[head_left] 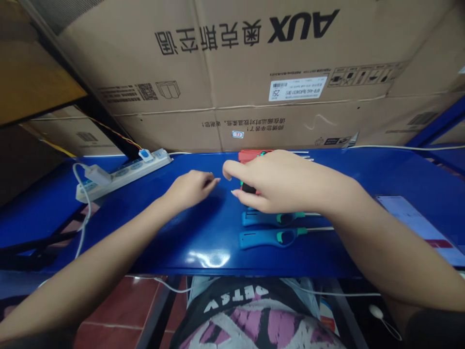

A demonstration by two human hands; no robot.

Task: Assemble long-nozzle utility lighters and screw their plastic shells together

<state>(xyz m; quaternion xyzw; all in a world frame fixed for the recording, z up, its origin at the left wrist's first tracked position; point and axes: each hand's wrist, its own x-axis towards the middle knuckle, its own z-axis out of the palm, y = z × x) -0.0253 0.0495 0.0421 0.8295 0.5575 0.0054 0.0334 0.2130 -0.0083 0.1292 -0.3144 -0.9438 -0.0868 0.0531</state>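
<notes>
My right hand [272, 182] reaches over the row of lighters, its thumb and index finger apart, and I see nothing gripped between them. Beneath it show a red long-nosed lighter [249, 155] at the back and part of a black and green piece [248, 187], mostly hidden by the hand. Nearer to me lie a blue lighter [259, 219] and a second blue lighter [263, 238], both with green trigger parts and metal rods pointing right. My left hand [191, 188] hangs to the left of them, fingers curled in and thumb near the index finger; nothing shows in it.
A blue table [163, 247] carries everything. A white power strip [125, 174] with plugs and cords is at the left. A phone [417, 225] lies at the right, partly behind my forearm. A large cardboard box [181, 111] stands along the back edge.
</notes>
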